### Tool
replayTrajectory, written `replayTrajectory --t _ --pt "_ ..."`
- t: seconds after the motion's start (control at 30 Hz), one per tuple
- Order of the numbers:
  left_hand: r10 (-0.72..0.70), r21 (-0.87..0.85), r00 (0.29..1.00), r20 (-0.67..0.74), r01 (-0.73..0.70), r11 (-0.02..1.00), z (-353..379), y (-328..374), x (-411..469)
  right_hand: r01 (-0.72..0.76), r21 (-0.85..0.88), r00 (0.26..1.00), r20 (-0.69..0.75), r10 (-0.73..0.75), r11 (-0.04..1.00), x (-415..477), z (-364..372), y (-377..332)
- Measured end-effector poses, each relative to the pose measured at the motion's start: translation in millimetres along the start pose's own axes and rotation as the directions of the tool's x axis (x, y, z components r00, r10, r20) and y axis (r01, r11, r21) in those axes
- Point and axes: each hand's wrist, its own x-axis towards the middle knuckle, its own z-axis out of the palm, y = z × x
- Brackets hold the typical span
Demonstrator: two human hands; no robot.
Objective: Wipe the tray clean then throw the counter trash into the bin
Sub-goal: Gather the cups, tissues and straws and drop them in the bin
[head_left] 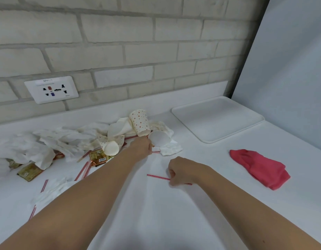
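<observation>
The right hand is curled round a striped straw that lies flat on the counter, fingers clamped on it. The left hand, at eleven o'clock from the right, reaches the edge of the trash pile (cups, crumpled napkins, packets). Its fingertips meet a straw stub; I cannot tell whether they pinch it. The tray sits at one o'clock by the wall. The cloth lies on the counter at three o'clock.
</observation>
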Motion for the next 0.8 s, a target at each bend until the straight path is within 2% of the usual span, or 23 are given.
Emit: replayTrajectory --t 0.17,0.3,0.4,0.53,0.63,0.8 --pt "0.122 0.034 0.982 0.142 -0.128 0.991 3.1 14.3 -14.5 0.030 0.018 0.998 0.048 -0.030 0.999 -2.2 -2.3 3.1" --pt "0.177 0.163 0.973 0.145 -0.200 0.966 14.8 20.4 -27.1 0.024 0.211 0.990 0.132 -0.052 0.977 -7.0 -29.6 20.1" --pt "0.208 0.195 0.967 0.146 -0.234 0.952 22.7 25.6 -36.3 -0.028 0.339 0.997 -0.056 0.050 0.940 4.3 -45.9 33.1" --pt "0.203 0.119 0.971 0.128 -0.218 0.969 24.6 34.7 -45.0 -0.024 0.292 0.955 -0.277 0.108 0.956 32.0 -38.6 31.9" --pt "0.192 0.088 0.974 0.119 -0.203 0.975 23.6 39.0 -51.5 -0.063 0.342 0.949 -0.271 0.163 0.938 47.1 -19.9 21.2" --pt "0.153 0.113 0.973 0.174 -0.174 0.978 22.8 48.3 -64.4 -0.167 0.257 0.942 -0.243 0.231 0.952 53.9 -11.4 17.6"
